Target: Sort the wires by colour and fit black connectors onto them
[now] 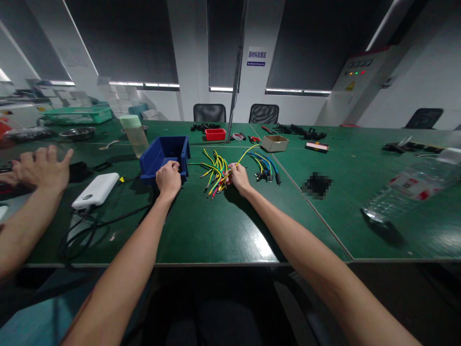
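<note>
My left hand is closed at the front of a blue plastic bin, its fingers curled by the bin's lower lip. What lies inside those fingers, if anything, is hidden. To the right, my right hand pinches a yellow-green wire whose free part rises up and to the right. Just left of that hand a loose pile of yellow-green wires with metal end lugs and a few red tips lies on the table. On its other side rests a bundle of blue and yellow wires with dark ends.
A white power bank with black cables and a co-worker's hand are at the left. Behind stand a bottle, a red tray and a cardboard box. A clear water bottle lies at the right.
</note>
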`<control>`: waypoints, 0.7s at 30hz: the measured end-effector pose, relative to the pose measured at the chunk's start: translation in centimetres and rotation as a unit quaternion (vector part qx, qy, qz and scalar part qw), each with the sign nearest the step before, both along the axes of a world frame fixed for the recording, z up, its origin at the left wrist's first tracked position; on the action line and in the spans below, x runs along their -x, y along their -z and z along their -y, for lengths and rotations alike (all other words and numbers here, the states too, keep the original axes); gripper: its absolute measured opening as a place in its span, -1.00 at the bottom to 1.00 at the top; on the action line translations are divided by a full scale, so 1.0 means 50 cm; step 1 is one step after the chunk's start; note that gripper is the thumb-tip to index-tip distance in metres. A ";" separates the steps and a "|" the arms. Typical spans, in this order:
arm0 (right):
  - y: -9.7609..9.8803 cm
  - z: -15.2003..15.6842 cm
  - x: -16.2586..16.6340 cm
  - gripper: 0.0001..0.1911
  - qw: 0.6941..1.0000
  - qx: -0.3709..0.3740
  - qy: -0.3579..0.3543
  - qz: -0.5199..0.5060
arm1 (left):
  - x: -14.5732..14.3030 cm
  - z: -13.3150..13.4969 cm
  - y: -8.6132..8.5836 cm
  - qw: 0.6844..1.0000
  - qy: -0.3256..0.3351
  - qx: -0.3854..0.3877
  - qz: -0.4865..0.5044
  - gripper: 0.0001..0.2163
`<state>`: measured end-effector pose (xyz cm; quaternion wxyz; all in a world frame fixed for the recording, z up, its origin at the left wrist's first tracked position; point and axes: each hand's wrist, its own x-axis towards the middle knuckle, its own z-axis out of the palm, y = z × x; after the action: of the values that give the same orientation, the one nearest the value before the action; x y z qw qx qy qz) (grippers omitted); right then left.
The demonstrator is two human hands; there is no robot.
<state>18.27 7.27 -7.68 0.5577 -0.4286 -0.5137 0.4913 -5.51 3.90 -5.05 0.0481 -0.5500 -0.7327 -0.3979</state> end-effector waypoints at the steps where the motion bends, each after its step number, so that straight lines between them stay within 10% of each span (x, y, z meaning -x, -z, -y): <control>1: 0.000 0.000 0.001 -0.89 1.000 0.000 0.000 0.001 | 0.000 0.000 -0.001 1.000 0.001 0.000 0.001 -0.73; 21: -0.002 -0.003 0.005 -0.89 0.999 -0.025 0.004 0.026 | -0.008 0.006 -0.009 0.998 -0.009 -0.053 0.022 -0.71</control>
<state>18.05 7.40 -7.58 0.5567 -0.4291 -0.5381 0.4652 -5.11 3.59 -4.58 0.0648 -0.5308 -0.7165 -0.4480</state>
